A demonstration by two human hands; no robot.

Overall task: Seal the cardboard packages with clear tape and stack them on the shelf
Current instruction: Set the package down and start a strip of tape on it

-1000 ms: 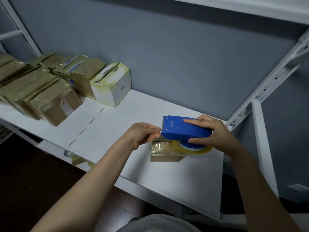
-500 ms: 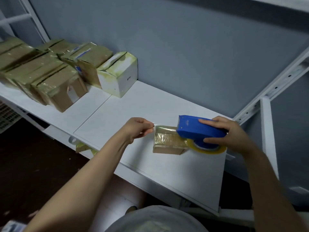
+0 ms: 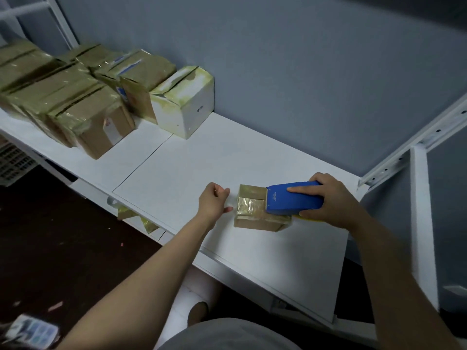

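Since the earlier frame, the blue tape dispenser has been brought further over the small cardboard package, and the left hand has been lowered towards the package's left end.

Well to the left of the left fingers and further back, a row of taped packages is kept on the white shelf, with a white box set at its right end. The left forearm is stretched forward over the shelf edge. The left hand is held thumb-side up, its fingers curled inward and its thumb pointed at the package. Whether a tape end is pinched there cannot be told.

Just right of that thumb, the package is laid flat on the shelf, its top and near side covered in yellowish tape. The dispenser is pressed on the right part of its top, blade end to the left. The dispenser is gripped by the right hand: the fingers are laid along its top, pressed together, and the thumb is curled under its near side. Right of those fingers stands a white upright.
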